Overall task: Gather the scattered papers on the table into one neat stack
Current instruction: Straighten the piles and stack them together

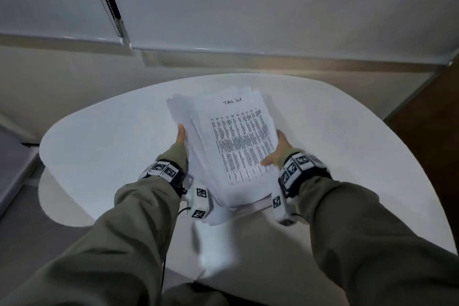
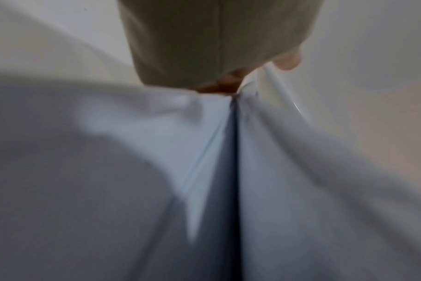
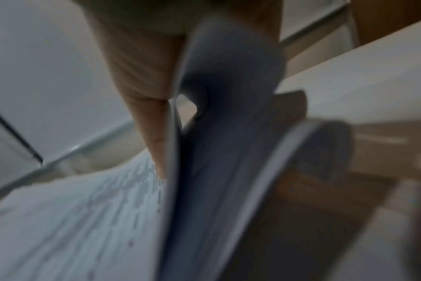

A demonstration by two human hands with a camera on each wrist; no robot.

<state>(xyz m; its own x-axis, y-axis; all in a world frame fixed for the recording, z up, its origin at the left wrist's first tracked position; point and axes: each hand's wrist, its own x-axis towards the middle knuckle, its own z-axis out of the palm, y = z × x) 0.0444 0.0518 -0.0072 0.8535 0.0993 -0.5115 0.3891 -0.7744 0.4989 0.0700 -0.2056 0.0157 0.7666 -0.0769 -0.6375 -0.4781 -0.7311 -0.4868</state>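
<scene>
With my left hand [image 1: 180, 137] and right hand [image 1: 278, 150] clamping the uneven papers [image 1: 233, 141], loose near-edge sheets could slip out.

Both arms wear loose olive-green sleeves [image 1: 139, 206] whose cuffs reach partway over the hands. Each wrist carries a black band [image 1: 306, 176] studded with white blocks printed with black square markers [image 1: 201, 192]. A thin black cable [image 1: 182, 210] trails from the left unit.
</scene>
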